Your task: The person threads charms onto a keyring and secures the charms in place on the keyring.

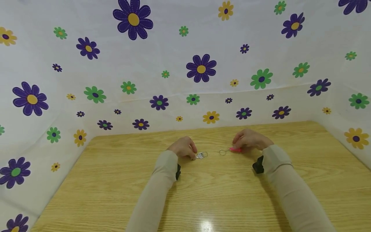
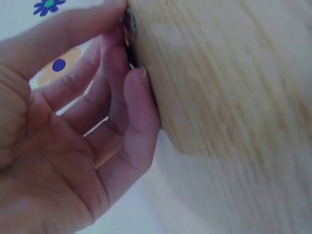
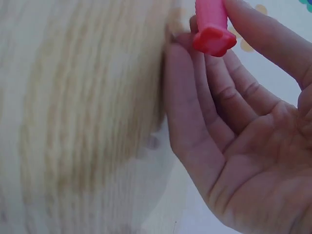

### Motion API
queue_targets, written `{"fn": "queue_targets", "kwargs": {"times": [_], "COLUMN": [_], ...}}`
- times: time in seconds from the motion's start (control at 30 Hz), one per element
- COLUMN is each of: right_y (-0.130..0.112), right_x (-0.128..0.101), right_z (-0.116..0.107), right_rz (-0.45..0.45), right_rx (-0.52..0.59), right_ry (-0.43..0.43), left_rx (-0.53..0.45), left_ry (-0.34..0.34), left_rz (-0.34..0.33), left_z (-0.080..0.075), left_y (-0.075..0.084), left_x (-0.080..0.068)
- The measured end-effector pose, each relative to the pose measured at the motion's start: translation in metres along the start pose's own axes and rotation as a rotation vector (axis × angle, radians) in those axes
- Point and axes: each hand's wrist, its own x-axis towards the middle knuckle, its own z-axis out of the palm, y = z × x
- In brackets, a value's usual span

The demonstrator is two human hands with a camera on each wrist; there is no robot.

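In the head view, my left hand [image 1: 182, 147] pinches one end of a silver metal keychain [image 1: 200, 155] low over the wooden table. Its split ring points right, toward the other hand. Only a dark metallic edge of this keychain [image 2: 129, 27] shows at the fingertips in the left wrist view. To the right, my right hand [image 1: 251, 139] holds a pink keychain [image 1: 237, 150] between thumb and fingers, its wire ring [image 1: 222, 152] stretched out leftward on the table. Seen from the right wrist, the pink body [image 3: 211, 22] ends in a red, flower-shaped tip. A small gap separates the two rings.
The wood-grain table [image 1: 208, 196] extends around both hands. White cloth [image 1: 168, 58] printed with purple, green and yellow flowers stands as a wall behind the table and along both sides. A black strap device [image 1: 258, 165] sits at the right wrist, another at the left.
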Motion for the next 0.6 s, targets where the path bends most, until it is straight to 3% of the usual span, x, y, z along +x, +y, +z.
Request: {"fn": "queue_targets", "kwargs": {"times": [0.27, 0.43, 0.6], "right_y": [0.004, 0.008, 0.011], "right_x": [0.0, -0.001, -0.004], "right_z": [0.0, -0.005, -0.009], "right_rz": [0.038, -0.017, -0.027], "right_rx": [0.177, 0.197, 0.188], "right_ry": [-0.055, -0.117, -0.148], "left_rx": [0.03, 0.021, -0.001], "left_ry": [0.046, 0.01, -0.057], "left_rz": [-0.056, -0.07, -0.042], "left_z": [0.005, 0.003, 0.001], "left_y": [0.007, 0.011, 0.012], "left_x": [-0.001, -0.004, -0.007]}}
